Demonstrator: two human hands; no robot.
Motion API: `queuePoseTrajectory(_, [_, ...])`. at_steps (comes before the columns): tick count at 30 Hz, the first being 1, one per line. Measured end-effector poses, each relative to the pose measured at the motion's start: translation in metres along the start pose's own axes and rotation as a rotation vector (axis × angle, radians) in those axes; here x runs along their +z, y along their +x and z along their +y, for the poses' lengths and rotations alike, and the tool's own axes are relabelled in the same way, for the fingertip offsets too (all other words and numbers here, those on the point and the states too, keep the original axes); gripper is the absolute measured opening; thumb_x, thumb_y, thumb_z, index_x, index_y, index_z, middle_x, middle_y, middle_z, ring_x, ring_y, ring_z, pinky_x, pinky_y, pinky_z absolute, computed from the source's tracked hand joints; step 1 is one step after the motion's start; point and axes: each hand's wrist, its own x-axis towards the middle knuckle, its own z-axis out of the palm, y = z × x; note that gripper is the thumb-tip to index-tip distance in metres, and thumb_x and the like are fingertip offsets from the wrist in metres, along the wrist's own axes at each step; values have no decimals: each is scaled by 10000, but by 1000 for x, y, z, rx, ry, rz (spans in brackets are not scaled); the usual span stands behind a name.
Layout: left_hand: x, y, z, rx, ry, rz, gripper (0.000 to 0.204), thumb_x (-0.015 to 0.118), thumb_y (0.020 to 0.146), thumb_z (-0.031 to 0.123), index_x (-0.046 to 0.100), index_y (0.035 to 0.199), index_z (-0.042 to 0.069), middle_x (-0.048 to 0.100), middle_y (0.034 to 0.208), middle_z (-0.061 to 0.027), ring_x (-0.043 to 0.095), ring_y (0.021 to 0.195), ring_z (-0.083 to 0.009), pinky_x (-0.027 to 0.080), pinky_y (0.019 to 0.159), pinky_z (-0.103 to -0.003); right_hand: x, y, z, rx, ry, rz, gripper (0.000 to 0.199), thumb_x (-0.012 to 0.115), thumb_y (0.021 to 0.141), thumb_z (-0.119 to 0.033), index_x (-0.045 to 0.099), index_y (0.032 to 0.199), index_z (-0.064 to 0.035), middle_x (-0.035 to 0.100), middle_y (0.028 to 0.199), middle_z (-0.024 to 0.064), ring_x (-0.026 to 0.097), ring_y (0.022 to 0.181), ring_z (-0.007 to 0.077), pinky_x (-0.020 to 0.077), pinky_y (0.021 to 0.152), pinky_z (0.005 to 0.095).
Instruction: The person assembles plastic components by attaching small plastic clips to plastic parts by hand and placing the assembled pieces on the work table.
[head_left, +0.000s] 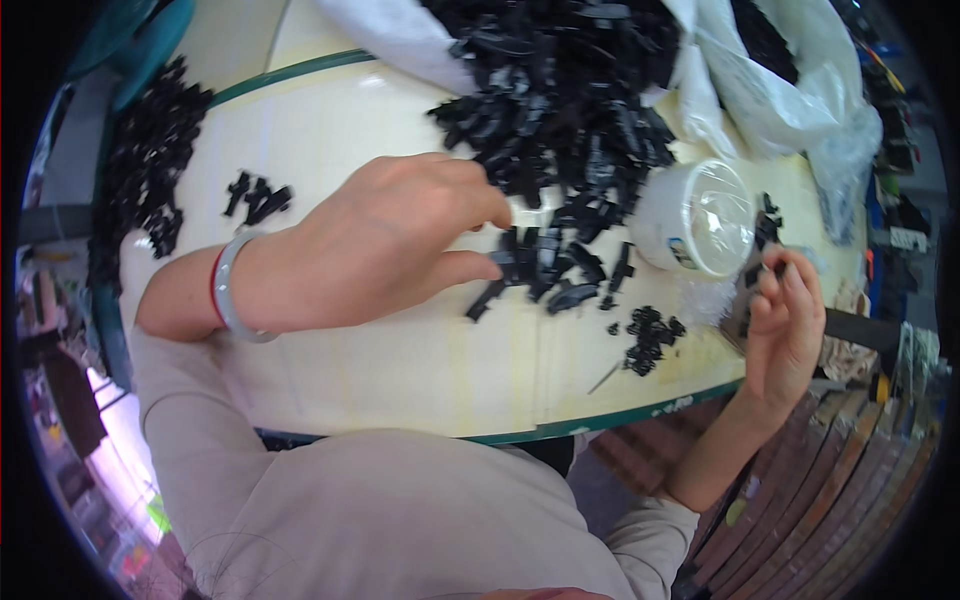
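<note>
My left hand (405, 235) reaches over the table with thumb and forefinger apart, at the near edge of a heap of black plastic pieces (570, 110). Nothing shows between those fingertips. Several loose black strips (545, 262) lie just beyond them. Off to the right, my right hand (788, 325) is raised at the table's edge with its fingertips pinched together. A small dark bit shows at the pinch, too small to name. Beside that hand stands a white round tub (700, 218), tilted, with clear plastic film over its mouth.
Small black ring-like parts (652, 340) lie near the front edge of the cream table (430, 385). More black pieces pile up at the left (155, 150), with a small cluster (257, 198) nearer. White plastic bags (770, 95) surround the heap. Brown slats (820, 480) are at lower right.
</note>
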Motion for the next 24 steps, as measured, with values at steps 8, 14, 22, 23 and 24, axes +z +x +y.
queuePoseTrajectory(8, [13, -6, 13, -57, -8, -85, 337, 746, 708, 258, 592, 888, 18, 590, 760, -102, 580, 561, -246, 465, 516, -314, -2, -10, 10, 29, 51, -31, 263, 500, 888, -29, 520, 1125, 83, 569, 1047, 165, 598, 812, 131, 509, 672, 196])
queuePoseTrajectory(14, [20, -14, 16, -97, 5, -139, 284, 743, 711, 187, 600, 869, -1, 600, 748, -118, 607, 593, -245, 481, 536, -309, 10, -14, 21, -42, -14, -41, 230, 515, 877, 13, 558, 1094, 76, 611, 1004, 177, 653, 822, 199, 562, 699, 246])
queuePoseTrajectory(22, [18, -6, 14, -122, -33, -150, 166, 721, 715, 116, 629, 794, 3, 603, 700, -119, 614, 605, -244, 487, 551, -304, 10, -15, 23, -118, -55, -43, 190, 558, 856, 16, 584, 1035, 75, 638, 908, 163, 661, 777, 204, 570, 682, 266])
queuePoseTrajectory(23, [17, -5, 13, -109, -30, -154, 149, 719, 713, 110, 631, 775, 7, 604, 698, -118, 613, 610, -243, 486, 551, -303, 11, -15, 22, -118, -45, -34, 187, 560, 853, 21, 583, 1030, 78, 638, 906, 163, 663, 778, 207, 570, 689, 267])
queuePoseTrajectory(24, [16, -4, 12, -97, -27, -159, 133, 718, 712, 103, 632, 756, 11, 605, 695, -116, 612, 615, -243, 485, 550, -302, 11, -15, 21, -118, -47, -40, 187, 560, 853, 21, 583, 1030, 78, 638, 906, 163, 663, 778, 207, 570, 689, 267])
